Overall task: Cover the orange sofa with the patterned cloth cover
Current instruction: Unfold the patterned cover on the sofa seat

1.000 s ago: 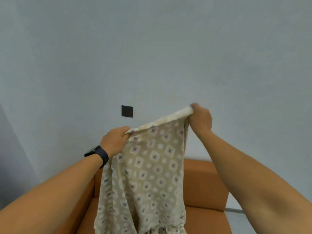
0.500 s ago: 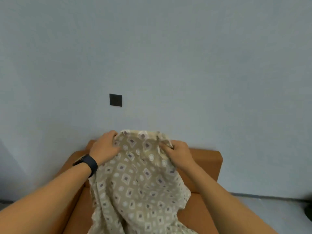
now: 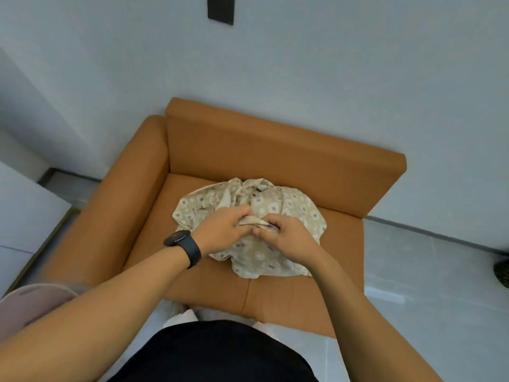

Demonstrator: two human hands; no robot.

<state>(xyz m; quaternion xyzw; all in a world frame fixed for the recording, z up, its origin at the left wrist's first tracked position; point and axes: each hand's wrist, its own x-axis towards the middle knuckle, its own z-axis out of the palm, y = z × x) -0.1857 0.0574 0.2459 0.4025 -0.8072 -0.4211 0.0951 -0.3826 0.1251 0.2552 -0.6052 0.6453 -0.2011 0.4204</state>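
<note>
Item: patterned cloth cover point(image 3: 292, 208), beige with small square and round motifs, bunched in a crumpled heap on the seat of the orange sofa point(image 3: 275, 150). The heap lies toward the middle of the seat cushion, nearer the backrest than the front edge, clear of the armrest; bare orange seat shows around it on all sides. Most of the sofa is uncovered: backrest, armrest and front panel are all exposed.

Left hand point(image 3: 223, 230): on top of the heap, fingers curled round a gathered fold of the cover at the heap's centre. A black wristwatch point(image 3: 183, 246) sits on this wrist; the forearm is bare, with a pale pink sleeve point(image 3: 35, 299) at the upper arm.

Right hand point(image 3: 289, 238): just beside the left, knuckles nearly touching, fingers curled and pinching the same gathered fold. Forearm bare.

Orange sofa: one armrest visible at its left side, a straight backrest set against a pale wall point(image 3: 303, 64), a vertical seam down the front panel. Its right side has no armrest in view.

Surroundings: a small black wall plate point(image 3: 221, 9) on the wall above the backrest; light floor point(image 3: 413, 271) to the right of the sofa; a dark rounded object point(image 3: 501, 271) at the right border, too cut off to identify; a white surface point(image 3: 24, 205) at the left border; the person's dark garment point(image 3: 217, 354) at the bottom
</note>
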